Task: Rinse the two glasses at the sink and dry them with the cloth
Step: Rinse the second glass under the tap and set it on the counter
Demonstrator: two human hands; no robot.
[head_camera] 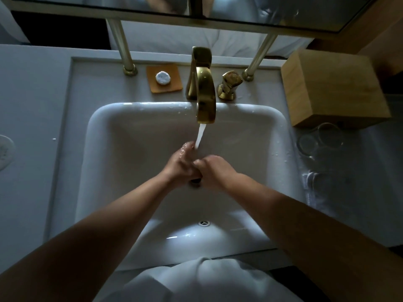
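Two clear glasses stand on the counter right of the sink, one (308,145) nearer the basin and the other (330,135) just behind it by the wooden box. A white cloth (314,184) lies on the counter in front of them. Both my hands are over the drain in the white sink (98,131), pressed together under the running water (200,136) from the gold faucet (205,92). My left hand (181,164) has wet fingers stretched up to the stream. My right hand (214,171) has its fingers curled against the left hand. Neither hand holds a glass.
A gold tap handle (230,83) stands right of the faucet. A brown soap dish (152,83) with a round white soap sits to its left. A wooden box (333,88) occupies the back right counter. Water drops dot the rim. A mirror frame hangs overhead on two gold posts.
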